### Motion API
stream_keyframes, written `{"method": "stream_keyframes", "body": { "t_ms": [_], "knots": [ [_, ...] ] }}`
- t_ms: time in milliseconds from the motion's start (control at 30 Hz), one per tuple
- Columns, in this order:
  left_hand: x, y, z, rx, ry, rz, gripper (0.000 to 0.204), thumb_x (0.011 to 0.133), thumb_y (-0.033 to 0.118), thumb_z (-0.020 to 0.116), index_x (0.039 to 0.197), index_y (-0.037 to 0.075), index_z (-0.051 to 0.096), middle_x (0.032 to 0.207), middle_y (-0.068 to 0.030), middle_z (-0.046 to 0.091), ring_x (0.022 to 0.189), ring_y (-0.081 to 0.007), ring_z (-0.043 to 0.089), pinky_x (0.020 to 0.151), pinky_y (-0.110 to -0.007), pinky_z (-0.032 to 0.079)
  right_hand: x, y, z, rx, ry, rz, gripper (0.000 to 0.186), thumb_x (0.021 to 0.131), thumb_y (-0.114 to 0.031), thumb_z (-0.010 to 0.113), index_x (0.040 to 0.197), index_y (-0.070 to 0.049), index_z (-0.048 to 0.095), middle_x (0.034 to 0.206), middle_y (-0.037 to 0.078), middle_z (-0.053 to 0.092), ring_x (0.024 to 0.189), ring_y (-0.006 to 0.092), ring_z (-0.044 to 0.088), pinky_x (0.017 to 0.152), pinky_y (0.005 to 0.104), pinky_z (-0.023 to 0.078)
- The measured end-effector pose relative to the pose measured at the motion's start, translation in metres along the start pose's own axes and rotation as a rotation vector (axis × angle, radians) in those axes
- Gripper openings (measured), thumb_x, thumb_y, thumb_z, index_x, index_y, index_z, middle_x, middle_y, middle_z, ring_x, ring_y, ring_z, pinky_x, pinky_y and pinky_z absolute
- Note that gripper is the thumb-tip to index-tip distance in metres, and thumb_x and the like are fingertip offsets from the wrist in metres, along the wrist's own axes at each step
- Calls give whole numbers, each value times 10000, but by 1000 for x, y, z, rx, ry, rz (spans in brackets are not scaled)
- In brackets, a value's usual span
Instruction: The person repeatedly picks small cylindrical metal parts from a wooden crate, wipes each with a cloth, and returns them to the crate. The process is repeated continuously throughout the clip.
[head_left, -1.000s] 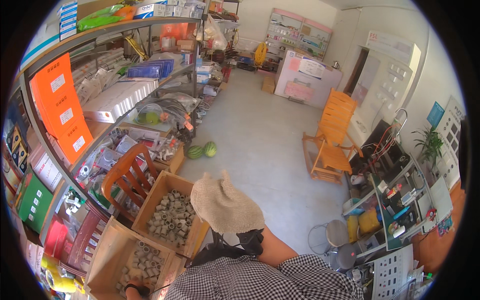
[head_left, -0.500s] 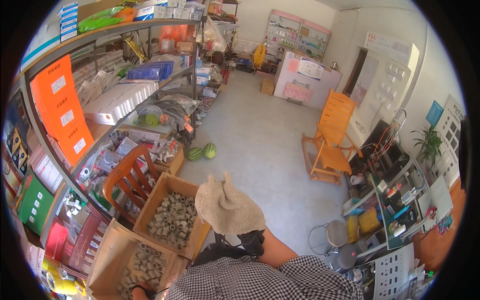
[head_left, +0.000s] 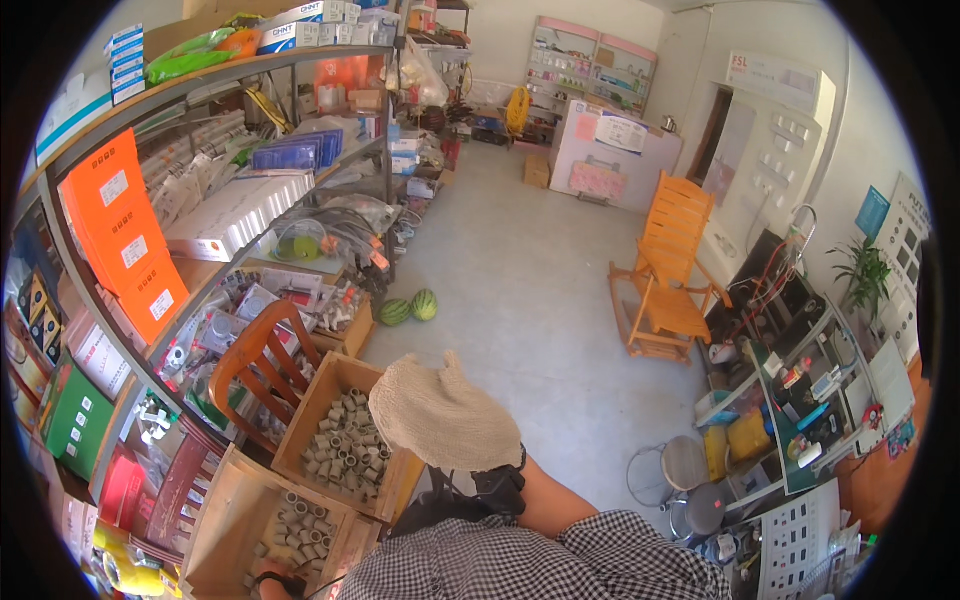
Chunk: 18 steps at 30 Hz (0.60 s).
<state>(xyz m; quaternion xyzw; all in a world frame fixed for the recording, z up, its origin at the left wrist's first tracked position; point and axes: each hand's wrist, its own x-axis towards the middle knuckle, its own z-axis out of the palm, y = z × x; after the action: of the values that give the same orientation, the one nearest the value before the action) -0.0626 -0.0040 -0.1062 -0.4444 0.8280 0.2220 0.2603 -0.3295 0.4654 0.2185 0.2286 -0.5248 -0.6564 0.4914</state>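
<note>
My left hand (head_left: 270, 588) is low at the picture's bottom edge, with a dark band at the wrist. It reaches into the near wooden box (head_left: 212, 500), among short grey pipe fittings (head_left: 300, 525); its fingers cannot be made out. My right forearm (head_left: 553, 492) rises in front of my checked shirt, with black straps (head_left: 498, 488) at the wrist. A beige coarse-woven cloth (head_left: 445, 415), like a sack, covers my right hand, so its fingers are hidden. Just beyond the near box stands another wooden box (head_left: 308, 428) holding more grey fittings (head_left: 350, 445).
Wooden chairs (head_left: 262, 358) stand beside the boxes, against a stocked shelf (head_left: 190, 85) on the left. Two watermelons (head_left: 410, 307) lie on the grey floor. An orange rocking chair (head_left: 672, 275) is at the right, with stools (head_left: 685, 465) and a cluttered glass counter (head_left: 800, 400) nearer.
The cloth over my right hand has shifted slightly left, and its folds look smoother. My left hand has moved a little within the near box. The view has tilted slightly.
</note>
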Motion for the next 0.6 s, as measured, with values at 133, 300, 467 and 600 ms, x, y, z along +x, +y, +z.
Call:
{"method": "stream_keyframes", "body": {
  "t_ms": [133, 300, 467, 600],
  "knots": [
    [19, 10, -35, -119, 432, 104, 419, 713, 318, 710, 969, -13, 706, 1070, -234, 702, 986, -382, 681, 843, -456, 548, 2, -20, -2, -705, -48, -112, 525, 1021, -295, 509, 1487, -92, 379, 1455, 131, 474, 1330, 255, 495, 1111, 451, 456],
    [-49, 78, -118, -324, 649, 489, 330, 741, 198, 723, 1038, 65, 672, 988, -135, 695, 912, -304, 679, 765, -398, 532, 5, -36, -2, -1468, -91, -124, 517, 1043, -353, 493, 1462, -60, 419, 1436, 125, 510, 1243, 249, 583, 1035, 364, 523],
    [-204, 189, -168, -820, 716, 914, 376, 790, 12, 708, 1154, 47, 624, 1025, -52, 647, 938, -182, 648, 803, -311, 515, 15, -58, -9, -398, 190, -144, 506, 1058, -382, 462, 1429, -37, 458, 1392, 99, 548, 1201, 217, 604, 1001, 348, 519],
    [-294, 249, -188, -553, 780, 1196, 437, 740, -40, 760, 1152, 25, 630, 1058, -95, 631, 990, -188, 645, 884, -309, 510, 26, -69, -23, -1013, 194, -74, 469, 1060, -372, 477, 1407, -57, 487, 1354, 66, 556, 1206, 175, 570, 998, 304, 494]
  ]
}}
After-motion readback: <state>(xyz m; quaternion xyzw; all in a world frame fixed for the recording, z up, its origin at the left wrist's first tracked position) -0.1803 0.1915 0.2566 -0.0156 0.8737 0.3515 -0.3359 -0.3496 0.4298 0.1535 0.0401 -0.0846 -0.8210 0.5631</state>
